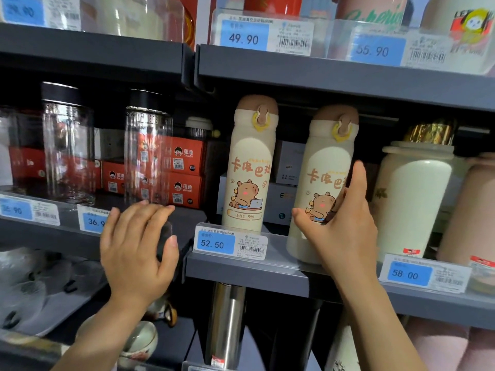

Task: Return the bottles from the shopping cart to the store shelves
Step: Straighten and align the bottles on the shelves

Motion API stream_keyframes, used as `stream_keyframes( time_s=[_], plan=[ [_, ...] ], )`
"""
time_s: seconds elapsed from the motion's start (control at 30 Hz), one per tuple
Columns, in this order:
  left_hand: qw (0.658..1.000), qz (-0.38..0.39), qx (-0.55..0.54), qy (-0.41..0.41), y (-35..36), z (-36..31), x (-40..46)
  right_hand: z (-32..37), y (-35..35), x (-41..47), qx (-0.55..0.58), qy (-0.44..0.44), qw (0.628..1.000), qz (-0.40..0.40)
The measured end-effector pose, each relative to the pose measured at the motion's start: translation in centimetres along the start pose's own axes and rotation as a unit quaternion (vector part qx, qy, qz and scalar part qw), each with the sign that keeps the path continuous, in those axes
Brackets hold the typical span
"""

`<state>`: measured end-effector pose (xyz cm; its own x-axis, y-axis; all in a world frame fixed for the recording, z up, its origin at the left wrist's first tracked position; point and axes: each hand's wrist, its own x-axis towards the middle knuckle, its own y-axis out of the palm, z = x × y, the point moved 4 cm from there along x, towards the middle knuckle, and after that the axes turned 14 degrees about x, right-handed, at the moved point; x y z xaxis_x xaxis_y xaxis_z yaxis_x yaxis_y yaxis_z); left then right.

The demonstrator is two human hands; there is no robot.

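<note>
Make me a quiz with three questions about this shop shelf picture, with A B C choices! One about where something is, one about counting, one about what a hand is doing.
1. Where is the 52.50 tag?
A. Below the left bear bottle
B. On the top shelf
C. Under the glass bottles

2. How many bear bottles stand on the shelf?
A. One
B. Two
C. Four

3. What is the right hand doing?
A. Hanging free
B. Holding a bear bottle
C. Pointing at a tag

Answers:
1 A: the 52.50 tag sits on the shelf edge under the left bear bottle.
2 B: a second one stands beside it.
3 B: the right hand wraps around that second bottle.
</note>
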<state>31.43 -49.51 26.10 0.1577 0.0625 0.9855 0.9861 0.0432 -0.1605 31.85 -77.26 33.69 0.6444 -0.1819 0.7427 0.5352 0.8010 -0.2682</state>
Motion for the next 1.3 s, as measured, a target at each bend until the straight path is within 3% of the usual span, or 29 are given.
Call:
stream_keyframes(
  time_s=[0.83,1.1,1.2,1.3],
  plan=[
    [1.000,0.001,-0.006,-0.008,-0.2,-0.3,0.1,-0.1,0.6,-0.4,-0.034,-0.062,0.997,-0.009],
    [0.999,0.036,-0.014,-0.004,-0.5,0.0,0.1,0.3,0.7,-0.6,-0.004,-0.089,0.996,-0.017],
    [0.998,0.067,-0.016,-0.011,-0.8,-0.1,0.1,0.4,-0.9,-1.0,0.064,-0.147,0.986,-0.051],
    [0.994,0.092,-0.024,-0.052,-1.3,-0.9,0.2,-0.1,-4.4,-1.8,0.011,-0.219,0.966,-0.136]
  ],
)
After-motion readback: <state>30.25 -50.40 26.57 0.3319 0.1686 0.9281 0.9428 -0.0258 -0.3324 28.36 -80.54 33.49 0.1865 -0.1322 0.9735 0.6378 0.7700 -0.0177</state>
